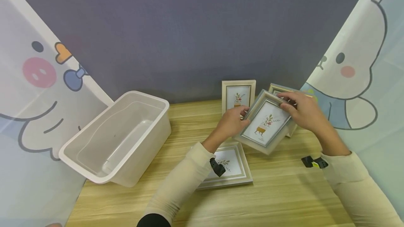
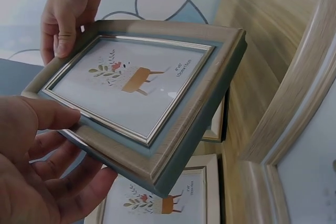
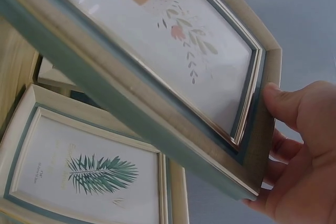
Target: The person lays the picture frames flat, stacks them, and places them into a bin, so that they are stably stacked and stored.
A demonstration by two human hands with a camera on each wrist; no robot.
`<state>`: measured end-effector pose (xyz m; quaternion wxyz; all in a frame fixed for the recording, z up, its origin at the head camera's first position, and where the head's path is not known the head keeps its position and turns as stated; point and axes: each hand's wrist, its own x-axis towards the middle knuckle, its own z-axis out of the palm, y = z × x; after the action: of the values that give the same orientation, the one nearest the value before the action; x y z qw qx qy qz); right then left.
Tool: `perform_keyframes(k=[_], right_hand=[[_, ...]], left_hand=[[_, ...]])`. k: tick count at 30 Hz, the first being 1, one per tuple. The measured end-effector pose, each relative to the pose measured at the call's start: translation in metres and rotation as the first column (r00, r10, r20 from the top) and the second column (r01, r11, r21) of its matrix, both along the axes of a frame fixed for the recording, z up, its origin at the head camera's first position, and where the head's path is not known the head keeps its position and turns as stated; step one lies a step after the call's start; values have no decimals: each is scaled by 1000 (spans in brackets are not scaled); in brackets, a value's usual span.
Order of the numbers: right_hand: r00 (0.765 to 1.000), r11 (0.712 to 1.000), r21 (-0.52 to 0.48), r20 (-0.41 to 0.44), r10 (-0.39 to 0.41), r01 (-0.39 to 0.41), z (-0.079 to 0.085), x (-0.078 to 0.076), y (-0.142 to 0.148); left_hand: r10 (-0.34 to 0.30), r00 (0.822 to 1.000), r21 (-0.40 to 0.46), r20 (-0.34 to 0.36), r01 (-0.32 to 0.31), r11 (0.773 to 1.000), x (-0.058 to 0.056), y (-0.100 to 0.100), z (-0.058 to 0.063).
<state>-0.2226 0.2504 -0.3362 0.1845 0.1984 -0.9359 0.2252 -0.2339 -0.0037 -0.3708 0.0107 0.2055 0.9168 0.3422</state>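
Both hands hold one picture frame (image 1: 266, 123) tilted above the table; it has a pale border, a silvery inner edge and a print of a plant in an orange pot. The left hand (image 1: 231, 122) grips its left edge, thumb on the front and fingers beneath, as the left wrist view shows. At the upper right corner the right hand (image 1: 304, 109) pinches the border, thumb on the front. Behind the held one stand a cream picture frame (image 1: 238, 83) and another frame with a green leaf print (image 3: 105, 171), partly covered. A larger picture frame (image 1: 241, 181) lies flat under the left forearm.
A white plastic bin (image 1: 154, 129) stands on the left of the wood-grain table (image 1: 268, 192). A grey wall panel (image 1: 176, 38) rises at the back. Cartoon-printed sheets (image 1: 353, 66) hang on both sides.
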Motion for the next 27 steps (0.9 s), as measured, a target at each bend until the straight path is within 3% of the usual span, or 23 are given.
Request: perform_keyframes(k=[5, 16, 21, 27], right_hand=[[1000, 1000, -23, 20, 12, -12, -1, 0, 1], [995, 992, -121, 90, 48, -37, -8, 3, -3], [990, 989, -143, 126, 65, -47, -13, 1, -5], [987, 990, -137, 146, 62, -41, -14, 0, -6]], left_hand=[[-17, 999, -30, -34, 16, 999, 2, -5, 5], [-42, 983, -216, -180, 2, 976, 8, -14, 19], [-25, 978, -281, -207, -35, 959, 10, -16, 20], [-1, 978, -298, -209, -63, 952, 10, -17, 21]])
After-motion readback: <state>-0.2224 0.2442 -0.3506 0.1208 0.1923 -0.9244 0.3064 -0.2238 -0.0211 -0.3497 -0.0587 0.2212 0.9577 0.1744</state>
